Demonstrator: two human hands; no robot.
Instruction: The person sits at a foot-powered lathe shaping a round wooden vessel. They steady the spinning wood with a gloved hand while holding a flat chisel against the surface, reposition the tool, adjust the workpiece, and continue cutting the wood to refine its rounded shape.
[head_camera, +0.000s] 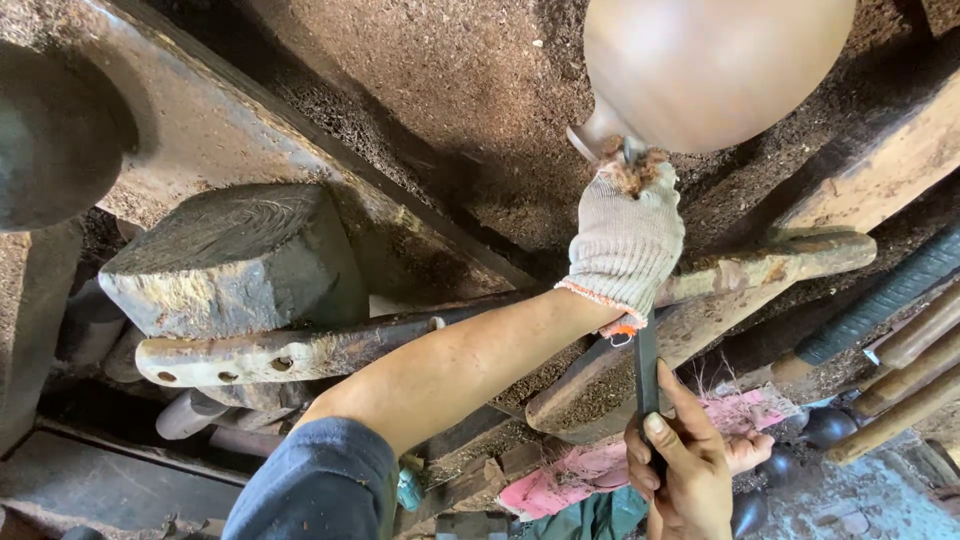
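Note:
A round, dull brown metal pot (715, 65) hangs at the top, its narrow neck (592, 132) pointing down and left. My left hand (625, 240), in a frayed knitted grey glove, reaches up to that neck and is closed around the upper part of a dark flat metal bar (646, 365). The bar's tip meets the pot's neck just above the glove. My bare right hand (690, 470) grips the lower end of the same bar, thumb laid along it. My left forearm and blue sleeve (320, 485) cross the lower middle.
A heavy wooden block (235, 255) sits at the left on a worn plank with holes (270, 358). Another plank (770, 262) runs behind the glove. Wooden handles (905, 385) lie at the right, pink cloth (590, 470) below, and dark dusty ground (450, 90) behind.

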